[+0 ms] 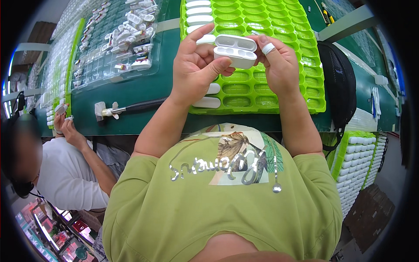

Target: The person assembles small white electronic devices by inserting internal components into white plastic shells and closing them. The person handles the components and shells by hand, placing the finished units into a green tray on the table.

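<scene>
both hands gripping open white case, green tray

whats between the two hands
An open white case, held by the left hand and right hand over the green tray, in the head view.

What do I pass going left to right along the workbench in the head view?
Co-worker's hands → brush tool lying on the green bench → left hand → open white earbud case, held by both hands → right hand → black bag.
</scene>
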`<state>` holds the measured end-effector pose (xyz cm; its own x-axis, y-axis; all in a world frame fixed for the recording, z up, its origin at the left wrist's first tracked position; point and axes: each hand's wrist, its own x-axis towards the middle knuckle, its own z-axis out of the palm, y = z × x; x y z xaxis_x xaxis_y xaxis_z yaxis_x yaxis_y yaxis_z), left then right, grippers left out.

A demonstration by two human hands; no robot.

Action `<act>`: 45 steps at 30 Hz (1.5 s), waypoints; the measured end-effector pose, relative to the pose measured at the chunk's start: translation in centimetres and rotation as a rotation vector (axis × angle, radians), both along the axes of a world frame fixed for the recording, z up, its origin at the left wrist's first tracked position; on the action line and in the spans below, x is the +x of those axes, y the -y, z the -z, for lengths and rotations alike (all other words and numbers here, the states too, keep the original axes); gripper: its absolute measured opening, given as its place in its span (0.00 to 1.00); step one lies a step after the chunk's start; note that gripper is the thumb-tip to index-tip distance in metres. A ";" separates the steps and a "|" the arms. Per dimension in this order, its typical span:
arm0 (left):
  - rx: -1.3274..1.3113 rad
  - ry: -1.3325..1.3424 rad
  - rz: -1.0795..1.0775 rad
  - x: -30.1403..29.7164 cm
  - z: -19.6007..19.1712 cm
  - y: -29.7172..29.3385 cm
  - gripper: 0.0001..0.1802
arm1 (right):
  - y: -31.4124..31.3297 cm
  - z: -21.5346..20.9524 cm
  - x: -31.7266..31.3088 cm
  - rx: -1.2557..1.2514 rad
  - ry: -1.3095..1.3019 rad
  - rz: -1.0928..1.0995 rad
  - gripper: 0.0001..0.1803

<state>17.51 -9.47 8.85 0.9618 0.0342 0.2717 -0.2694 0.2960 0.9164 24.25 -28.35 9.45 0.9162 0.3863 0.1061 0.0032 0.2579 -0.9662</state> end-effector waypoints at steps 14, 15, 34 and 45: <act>0.106 0.046 0.045 -0.5 1.2 -0.5 0.41 | -0.3 -0.4 -0.9 -0.236 0.061 -0.026 0.11; 0.040 -0.008 0.059 -0.5 1.1 -0.8 0.41 | -0.2 -0.8 -1.5 -0.367 0.427 0.003 0.12; 0.161 -0.026 -0.326 0.1 2.8 -0.8 0.29 | -8.7 -2.4 17.3 -0.834 0.727 0.105 0.18; 0.380 0.007 -0.303 -0.4 2.1 -1.2 0.20 | -12.5 0.2 21.5 -1.074 1.035 0.215 0.16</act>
<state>17.13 -8.22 6.71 0.9220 0.2098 0.3255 -0.2980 -0.1522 0.9423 45.78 -15.82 9.23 0.6635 0.5698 0.4849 0.7269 -0.6444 -0.2375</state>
